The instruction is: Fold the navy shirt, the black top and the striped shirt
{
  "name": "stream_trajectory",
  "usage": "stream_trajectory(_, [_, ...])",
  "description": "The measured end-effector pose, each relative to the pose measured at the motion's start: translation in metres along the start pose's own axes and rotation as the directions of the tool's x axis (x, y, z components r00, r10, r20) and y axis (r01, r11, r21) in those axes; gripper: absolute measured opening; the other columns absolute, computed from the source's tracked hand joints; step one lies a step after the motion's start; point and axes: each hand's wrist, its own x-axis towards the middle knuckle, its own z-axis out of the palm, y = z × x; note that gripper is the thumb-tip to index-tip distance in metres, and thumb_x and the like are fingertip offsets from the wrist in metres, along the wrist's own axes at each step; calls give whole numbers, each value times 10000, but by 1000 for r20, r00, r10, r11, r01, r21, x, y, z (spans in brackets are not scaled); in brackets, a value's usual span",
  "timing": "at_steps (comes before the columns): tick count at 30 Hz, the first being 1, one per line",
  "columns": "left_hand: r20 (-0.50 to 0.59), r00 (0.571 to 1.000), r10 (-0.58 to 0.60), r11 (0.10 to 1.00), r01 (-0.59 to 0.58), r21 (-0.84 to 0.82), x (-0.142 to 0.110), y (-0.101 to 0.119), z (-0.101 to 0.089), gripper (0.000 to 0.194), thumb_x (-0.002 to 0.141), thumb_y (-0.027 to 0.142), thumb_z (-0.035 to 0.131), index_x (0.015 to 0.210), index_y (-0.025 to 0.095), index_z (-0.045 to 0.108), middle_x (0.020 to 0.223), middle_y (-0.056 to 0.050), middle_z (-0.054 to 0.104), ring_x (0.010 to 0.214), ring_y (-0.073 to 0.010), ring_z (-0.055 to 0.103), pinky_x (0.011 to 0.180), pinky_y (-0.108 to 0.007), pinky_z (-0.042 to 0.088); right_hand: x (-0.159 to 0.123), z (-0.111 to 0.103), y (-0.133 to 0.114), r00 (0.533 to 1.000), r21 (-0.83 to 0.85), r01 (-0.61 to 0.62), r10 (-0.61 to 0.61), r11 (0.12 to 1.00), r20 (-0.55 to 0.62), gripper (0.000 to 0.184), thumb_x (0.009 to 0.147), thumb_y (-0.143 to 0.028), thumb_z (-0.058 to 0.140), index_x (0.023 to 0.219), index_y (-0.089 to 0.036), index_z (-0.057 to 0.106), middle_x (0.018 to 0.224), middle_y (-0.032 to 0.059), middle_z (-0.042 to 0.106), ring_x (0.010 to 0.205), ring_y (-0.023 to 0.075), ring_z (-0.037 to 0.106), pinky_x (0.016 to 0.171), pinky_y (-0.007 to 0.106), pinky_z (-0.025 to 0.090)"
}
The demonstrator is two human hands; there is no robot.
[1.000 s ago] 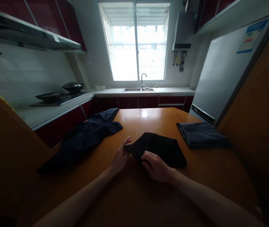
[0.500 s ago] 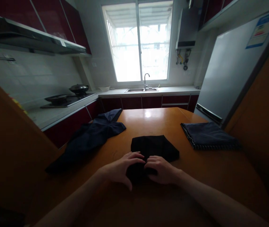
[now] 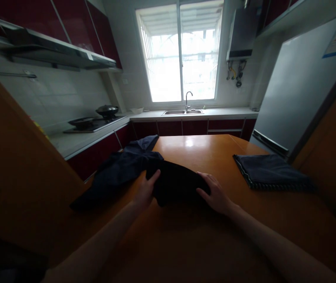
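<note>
One piece of black cloth (image 3: 180, 182) is stretched between the person's two hands, over the near middle of the table (image 3: 206, 151), its upper edge sloping down from left to right. The left hand (image 3: 144, 193) has its left end, thumb laid on the near face and the other fingers tucked behind. The right hand (image 3: 216, 194) is at the opposite end, moderately spread, thumb and forefinger clearly parted, touching the cloth; whether it grips or merely presses, I cannot tell.

Much of the cloth is hard to read: its folds sink into plain black, and its lower edge melts into the shadow on the wood (the near part of the table is very dim). The left fingertips are hidden behind the fabric, and both forearms run out of the frame at the bottom.

Half a second ago the hands were close together at the cloth's near side, while it lay low on the table; now they are well apart, and its left end is up in front of part of the dark blue garment (image 3: 117, 169). That garment, on the left, and the folded dark cloth (image 3: 270, 169) on the right keep their places on the table.
</note>
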Motion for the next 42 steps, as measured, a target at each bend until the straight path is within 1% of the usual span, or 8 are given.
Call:
stream_trajectory(6, [14,984,-176,971,176,-164,37,9,-30,247,943,314,620,1115,145,672,1126,-108,739,961,-231,732,833,-324,608,-2,8,19,988,-107,-123,132,987,80,507,875,-301,655,1363,-208,551,1328,138,592,1236,299,544,1058,523,430])
stream_trajectory(16, [385,891,-242,970,223,92,32,15,-47,536,719,227,872,1211,158,670,1131,-116,743,984,-256,736,867,-313,592,-10,17,-21,949,-204,134,-66,970,309,165,898,-181,600,1024,-225,697,963,67,666,937,239,598,861,406,446])
stream_trajectory(22, [137,989,59,996,-49,-76,50,20,-63,390,796,236,791,1163,141,700,1101,-111,751,942,-229,731,785,-274,592,-6,2,-11,980,-164,197,-201,967,-5,203,953,-206,481,1056,-228,655,953,84,628,892,250,563,834,416,444])
stream_trajectory(29, [-157,958,238,961,-256,-102,71,22,-93,345,799,252,740,1130,169,696,1005,-71,757,887,-188,716,819,-282,571,3,-24,30,918,-30,-29,15,999,-395,218,838,-156,482,926,-238,664,1020,78,647,998,263,598,878,431,474])
stream_trajectory(33, [-220,934,282,955,-252,157,77,18,-102,281,784,192,686,1062,155,699,957,-86,737,919,-235,702,866,-356,561,8,-37,52,878,30,-87,90,996,-471,209,795,-146,472,651,-225,602,964,79,678,967,251,623,884,421,475])
stream_trajectory(37, [-179,830,529,757,-366,541,69,14,-93,412,729,41,624,1119,163,677,1176,-120,659,1166,-284,596,1098,-455,410,7,-31,49,896,90,-177,198,980,-397,246,882,-211,453,823,-208,692,975,88,712,972,251,653,909,423,488])
stream_trajectory(39, [48,761,647,528,-492,692,59,10,-79,461,772,47,592,1209,183,646,1270,-115,610,1256,-281,528,1158,-460,336,5,-19,34,952,77,-156,170,985,-253,280,935,-278,471,1075,-199,699,1081,97,713,1042,253,646,944,426,484])
stream_trajectory(42, [423,705,569,286,-652,702,40,0,-56,521,847,84,559,1348,228,572,1333,-88,575,1286,-258,498,1164,-454,333,0,5,6,1000,-48,-6,8,999,27,408,904,-336,607,1289,-202,624,1244,116,667,1161,275,594,1031,462,436])
